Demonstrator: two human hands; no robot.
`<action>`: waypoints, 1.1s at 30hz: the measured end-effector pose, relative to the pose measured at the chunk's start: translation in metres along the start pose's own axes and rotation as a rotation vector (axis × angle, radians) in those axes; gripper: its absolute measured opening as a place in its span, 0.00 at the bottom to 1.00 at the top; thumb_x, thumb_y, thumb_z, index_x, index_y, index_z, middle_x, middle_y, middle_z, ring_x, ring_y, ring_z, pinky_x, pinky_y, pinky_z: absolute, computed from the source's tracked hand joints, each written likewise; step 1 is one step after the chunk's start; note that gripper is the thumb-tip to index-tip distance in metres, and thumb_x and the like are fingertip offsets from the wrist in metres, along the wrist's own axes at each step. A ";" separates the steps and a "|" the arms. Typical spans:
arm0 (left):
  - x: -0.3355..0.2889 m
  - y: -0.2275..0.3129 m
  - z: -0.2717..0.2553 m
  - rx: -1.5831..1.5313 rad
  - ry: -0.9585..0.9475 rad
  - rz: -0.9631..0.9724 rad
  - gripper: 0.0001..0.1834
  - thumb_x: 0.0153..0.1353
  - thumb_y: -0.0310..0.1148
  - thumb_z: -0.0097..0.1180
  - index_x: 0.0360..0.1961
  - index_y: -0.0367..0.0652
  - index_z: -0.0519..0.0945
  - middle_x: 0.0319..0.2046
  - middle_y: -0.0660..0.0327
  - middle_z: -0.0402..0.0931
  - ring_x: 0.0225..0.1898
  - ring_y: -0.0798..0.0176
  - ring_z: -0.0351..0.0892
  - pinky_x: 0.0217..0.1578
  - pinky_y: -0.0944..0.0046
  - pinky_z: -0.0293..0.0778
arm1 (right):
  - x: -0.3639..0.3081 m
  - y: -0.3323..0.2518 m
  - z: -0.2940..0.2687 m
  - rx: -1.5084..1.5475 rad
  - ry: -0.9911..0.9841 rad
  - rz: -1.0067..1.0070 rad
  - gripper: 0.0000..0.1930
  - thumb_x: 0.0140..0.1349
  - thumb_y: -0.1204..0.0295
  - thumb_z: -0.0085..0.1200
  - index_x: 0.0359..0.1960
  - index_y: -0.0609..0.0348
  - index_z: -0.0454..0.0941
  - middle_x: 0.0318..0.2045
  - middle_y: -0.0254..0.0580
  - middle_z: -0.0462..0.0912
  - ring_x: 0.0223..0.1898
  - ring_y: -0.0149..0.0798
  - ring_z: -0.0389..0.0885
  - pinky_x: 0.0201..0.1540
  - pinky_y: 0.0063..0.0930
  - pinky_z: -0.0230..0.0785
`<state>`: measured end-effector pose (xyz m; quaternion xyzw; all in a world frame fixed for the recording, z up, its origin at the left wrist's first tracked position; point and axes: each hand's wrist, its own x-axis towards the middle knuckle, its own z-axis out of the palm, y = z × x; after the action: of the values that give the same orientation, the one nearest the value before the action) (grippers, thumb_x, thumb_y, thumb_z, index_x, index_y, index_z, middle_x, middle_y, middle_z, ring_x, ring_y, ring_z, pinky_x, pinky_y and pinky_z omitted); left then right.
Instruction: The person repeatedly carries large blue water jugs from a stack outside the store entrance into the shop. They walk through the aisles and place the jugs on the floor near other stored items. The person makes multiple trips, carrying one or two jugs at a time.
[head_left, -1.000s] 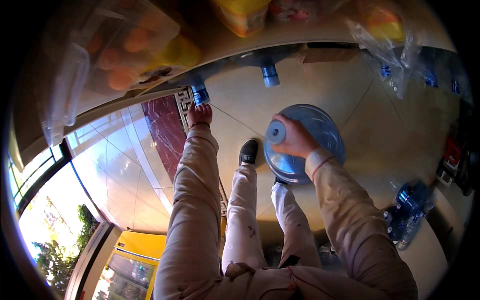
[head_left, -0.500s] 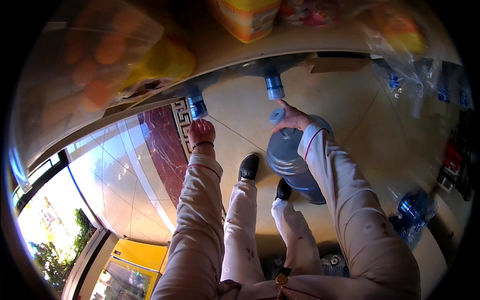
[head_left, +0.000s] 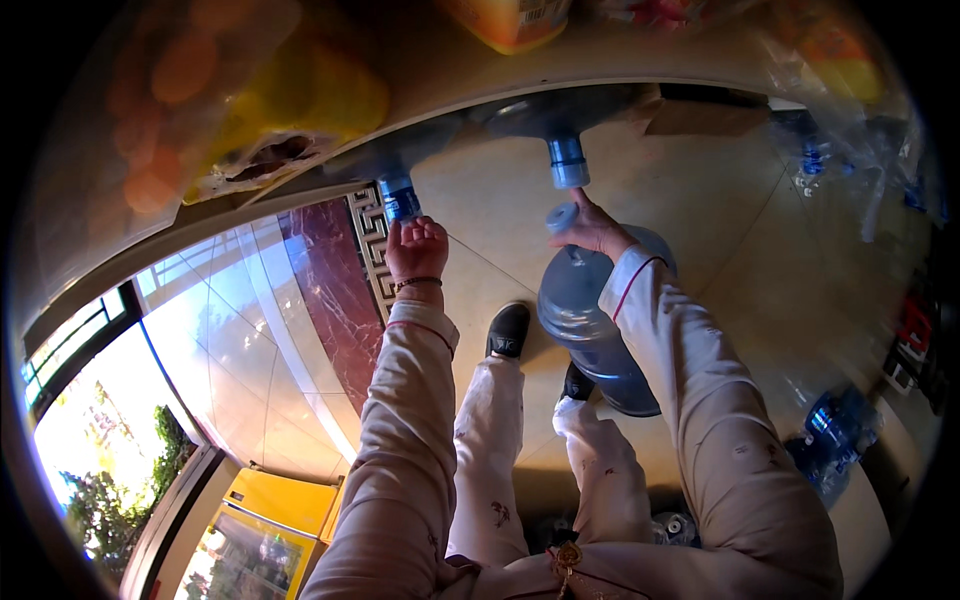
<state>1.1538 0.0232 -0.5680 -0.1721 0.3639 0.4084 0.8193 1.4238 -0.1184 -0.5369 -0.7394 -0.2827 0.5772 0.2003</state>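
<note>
My right hand (head_left: 597,232) grips the neck of a large blue-tinted water jug (head_left: 600,310), its thumb by the light-blue neck top (head_left: 562,217) and one finger stretched forward. That finger's tip is close to the blue-capped neck (head_left: 567,163) of another jug lying under the counter. The held jug tilts beside my right leg, partly hidden by my sleeve. My left hand (head_left: 417,250) is palm up with curled fingers, just below a second blue-capped jug neck (head_left: 400,198); whether they touch I cannot tell. I see nothing inside those fingers.
A counter (head_left: 640,65) crosses overhead, with a yellow-orange container (head_left: 515,25) and plastic bags on it. A cardboard box (head_left: 705,115) is at the back. Wrapped blue bottles (head_left: 835,430) lie at the right. A yellow glass-front cabinet (head_left: 285,500) stands at the lower left.
The view has shifted slightly, so the counter sits higher. My left hand's fingers now show more plainly, curled upward. My right hand keeps its hold on the jug.
</note>
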 end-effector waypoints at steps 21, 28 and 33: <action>-0.262 -0.031 -0.073 0.121 0.282 0.080 0.10 0.62 0.34 0.45 0.23 0.48 0.68 0.20 0.68 0.61 0.25 0.65 0.63 0.33 0.64 0.64 | -0.225 0.045 0.017 -0.033 0.233 -0.297 0.41 0.36 0.68 0.70 0.56 0.59 0.64 0.42 0.51 0.77 0.45 0.47 0.78 0.49 0.34 0.69; -0.375 0.008 -0.044 0.268 0.251 0.083 0.06 0.60 0.31 0.47 0.25 0.45 0.70 0.22 0.66 0.67 0.29 0.64 0.70 0.35 0.62 0.68 | -0.338 0.028 0.004 -0.149 0.289 -0.448 0.35 0.33 0.69 0.72 0.47 0.59 0.69 0.39 0.46 0.76 0.43 0.47 0.77 0.48 0.34 0.69; -0.371 0.038 -0.003 0.377 0.087 0.032 0.02 0.58 0.27 0.49 0.29 0.42 0.71 0.22 0.61 0.69 0.29 0.60 0.70 0.35 0.62 0.69 | -0.342 0.000 -0.038 -0.147 0.239 -0.339 0.35 0.33 0.67 0.70 0.48 0.59 0.68 0.41 0.53 0.77 0.45 0.50 0.77 0.48 0.35 0.69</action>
<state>0.9730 -0.1571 -0.2967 -0.0271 0.4717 0.3381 0.8139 1.4016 -0.3392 -0.2743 -0.7569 -0.4185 0.4216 0.2723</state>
